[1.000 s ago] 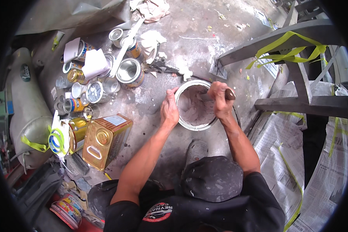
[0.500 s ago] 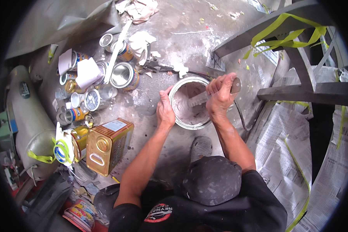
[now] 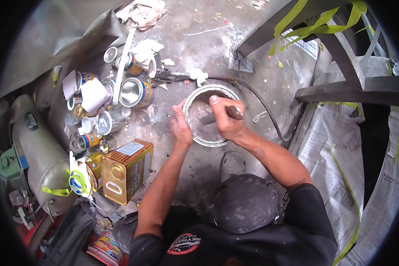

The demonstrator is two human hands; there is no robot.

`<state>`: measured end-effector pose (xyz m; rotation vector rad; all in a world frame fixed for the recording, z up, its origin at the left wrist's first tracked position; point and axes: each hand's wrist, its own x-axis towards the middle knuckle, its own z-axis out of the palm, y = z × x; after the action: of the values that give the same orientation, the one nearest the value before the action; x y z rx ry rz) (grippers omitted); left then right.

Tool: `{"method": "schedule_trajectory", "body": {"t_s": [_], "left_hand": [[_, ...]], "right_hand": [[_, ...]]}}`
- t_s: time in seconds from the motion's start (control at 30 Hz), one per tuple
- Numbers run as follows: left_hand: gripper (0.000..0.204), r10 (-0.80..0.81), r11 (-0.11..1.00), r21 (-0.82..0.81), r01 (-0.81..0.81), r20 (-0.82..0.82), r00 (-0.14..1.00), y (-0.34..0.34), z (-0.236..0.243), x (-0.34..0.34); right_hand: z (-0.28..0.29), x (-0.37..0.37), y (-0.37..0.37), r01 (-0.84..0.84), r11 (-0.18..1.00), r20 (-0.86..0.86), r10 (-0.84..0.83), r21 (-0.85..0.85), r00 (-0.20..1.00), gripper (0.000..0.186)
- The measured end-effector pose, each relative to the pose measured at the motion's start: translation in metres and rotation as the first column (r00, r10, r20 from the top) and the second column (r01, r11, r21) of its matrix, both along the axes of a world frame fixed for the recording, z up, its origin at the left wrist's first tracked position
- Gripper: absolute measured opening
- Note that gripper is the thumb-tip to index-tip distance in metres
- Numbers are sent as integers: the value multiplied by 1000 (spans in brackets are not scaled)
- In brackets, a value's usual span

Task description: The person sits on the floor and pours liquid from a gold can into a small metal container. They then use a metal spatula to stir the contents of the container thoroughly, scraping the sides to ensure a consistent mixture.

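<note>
A large round open can [image 3: 187, 128] stands on the floor in front of me, with thick greyish-pink paste [image 3: 198, 110] inside. My left hand [image 3: 181, 126] holds the can's left side, thumb up by the rim and fingers partly hidden against the wall. Over the can's right half, my right hand [image 3: 228, 122] is closed round the brown handle of a putty knife [image 3: 235, 113]. Its flat blade points down and left into the paste, and the tip cannot be made out.
To the left stand several opened paint cans [image 3: 132, 92], clear cups [image 3: 105, 122] and a rectangular gold tin [image 3: 127, 170]. A black hose [image 3: 264, 101] curves behind and right of the can. A grey metal stand [image 3: 341, 92] and newspaper sheets [image 3: 330, 155] lie at right. My shoe [image 3: 233, 164] is just in front.
My right hand has moved left and inward over the can with the putty knife, whose blade now sits lower in the paste. My left hand keeps its hold. The whole view has shifted slightly.
</note>
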<state>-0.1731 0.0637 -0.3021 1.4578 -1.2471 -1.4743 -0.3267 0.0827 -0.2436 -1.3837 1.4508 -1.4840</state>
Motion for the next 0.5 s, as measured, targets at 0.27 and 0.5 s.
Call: {"method": "schedule_trajectory", "body": {"t_s": [0.27, 0.5], "left_hand": [[78, 5, 999, -44, 1, 139, 990, 2, -4, -5], [81, 29, 998, -55, -22, 130, 991, 3, -5, -7]], "right_hand": [[15, -20, -17, -9, 979, -139, -20, -205, 990, 39], [11, -18, -17, 227, 960, 284, -175, -162, 943, 42]]}}
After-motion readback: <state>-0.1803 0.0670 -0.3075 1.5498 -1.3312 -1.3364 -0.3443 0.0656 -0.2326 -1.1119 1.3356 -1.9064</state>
